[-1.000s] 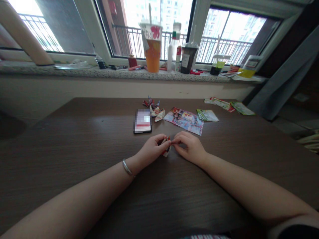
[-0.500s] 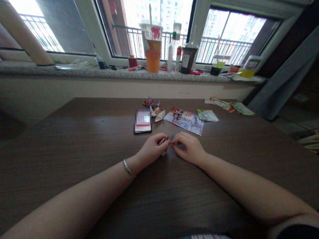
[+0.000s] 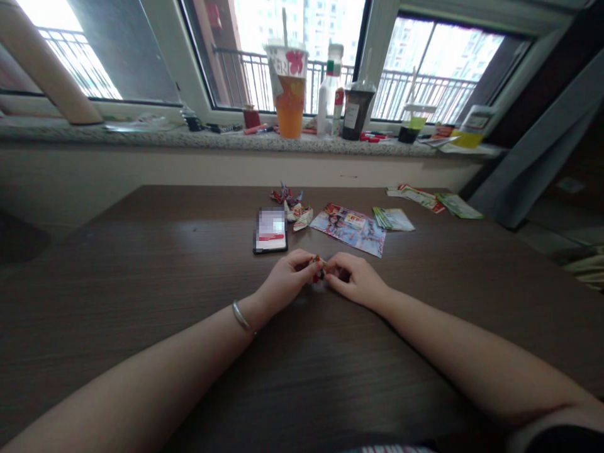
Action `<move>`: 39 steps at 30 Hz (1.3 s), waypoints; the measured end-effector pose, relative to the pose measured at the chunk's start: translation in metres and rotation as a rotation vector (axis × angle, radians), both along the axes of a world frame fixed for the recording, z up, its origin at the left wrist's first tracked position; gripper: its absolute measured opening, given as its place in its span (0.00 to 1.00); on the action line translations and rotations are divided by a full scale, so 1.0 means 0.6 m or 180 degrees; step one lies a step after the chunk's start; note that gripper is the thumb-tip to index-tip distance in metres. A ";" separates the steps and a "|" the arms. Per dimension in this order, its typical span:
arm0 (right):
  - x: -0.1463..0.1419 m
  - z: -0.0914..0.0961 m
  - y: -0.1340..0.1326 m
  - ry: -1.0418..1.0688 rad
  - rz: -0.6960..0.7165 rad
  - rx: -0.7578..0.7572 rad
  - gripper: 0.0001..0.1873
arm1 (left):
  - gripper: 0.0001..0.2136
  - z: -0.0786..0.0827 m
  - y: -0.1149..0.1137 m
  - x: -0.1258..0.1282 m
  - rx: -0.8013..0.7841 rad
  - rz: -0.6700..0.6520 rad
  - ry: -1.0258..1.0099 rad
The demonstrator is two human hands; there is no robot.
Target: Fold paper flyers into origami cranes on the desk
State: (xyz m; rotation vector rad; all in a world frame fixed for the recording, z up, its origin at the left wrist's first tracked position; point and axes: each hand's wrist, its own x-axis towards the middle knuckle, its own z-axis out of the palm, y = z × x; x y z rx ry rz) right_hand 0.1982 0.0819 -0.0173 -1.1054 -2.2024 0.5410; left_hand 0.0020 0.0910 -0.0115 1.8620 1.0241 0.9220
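Note:
A small piece of folded, printed paper (image 3: 319,270), patterned in red, white and dark colours, is held between my two hands just above the table. My left hand (image 3: 291,277), with a silver bangle on its wrist, pinches it from the left. The fingers and thumb of my right hand (image 3: 355,277) close on its right edge. Much of the paper is hidden behind the fingers. Beyond my left hand lies a phone (image 3: 270,230) with a blurred screen. Two folded paper shapes, one pale (image 3: 299,216) and one dark (image 3: 284,193), sit behind it.
On the brown table (image 3: 141,264) lie a colourful printed sheet (image 3: 352,228), a stack of cut paper pieces (image 3: 394,219) and green-and-red strips (image 3: 419,197). The windowsill (image 3: 155,135) holds a tall orange drink cup (image 3: 289,94), a dark drink cup (image 3: 357,110) and bottles (image 3: 329,91).
The folded paper has turned between my fingers, showing more of its red and dark print. My right fingers have shifted slightly on it. The things on the table have not moved.

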 end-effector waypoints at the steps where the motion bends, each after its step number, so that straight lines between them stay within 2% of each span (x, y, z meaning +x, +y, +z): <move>1: 0.000 0.000 0.001 -0.0048 0.0037 -0.0001 0.03 | 0.14 0.000 0.000 0.000 -0.0018 -0.0007 -0.0021; 6: -0.003 -0.006 0.005 -0.0001 0.0068 -0.0045 0.05 | 0.12 -0.005 0.000 0.002 -0.0272 -0.0101 -0.0286; 10: -0.001 -0.011 0.010 0.0376 -0.0123 -0.0231 0.06 | 0.19 -0.011 0.002 0.007 -0.0607 -0.0072 -0.0576; 12: 0.001 -0.012 0.012 0.0530 -0.0198 -0.0309 0.06 | 0.19 -0.014 0.004 0.009 -0.0630 -0.0124 -0.0651; 20: 0.005 -0.013 0.016 0.0666 -0.0260 -0.0415 0.08 | 0.08 -0.011 0.004 0.008 -0.0357 -0.0229 -0.0270; 27: 0.002 -0.008 0.010 0.0672 -0.0117 -0.0462 0.05 | 0.09 -0.006 0.002 0.006 -0.0153 -0.0238 -0.0140; 30: 0.002 -0.005 0.008 0.0720 -0.0103 -0.0578 0.08 | 0.09 -0.007 0.003 0.005 -0.0095 -0.0187 -0.0085; 33: 0.004 -0.009 0.011 0.0910 -0.0096 -0.0688 0.11 | 0.09 -0.007 0.003 0.004 0.0007 -0.0138 0.0074; 39: 0.011 -0.023 0.025 0.1426 0.0034 -0.0990 0.12 | 0.10 -0.005 0.000 0.004 0.0314 -0.0147 0.0569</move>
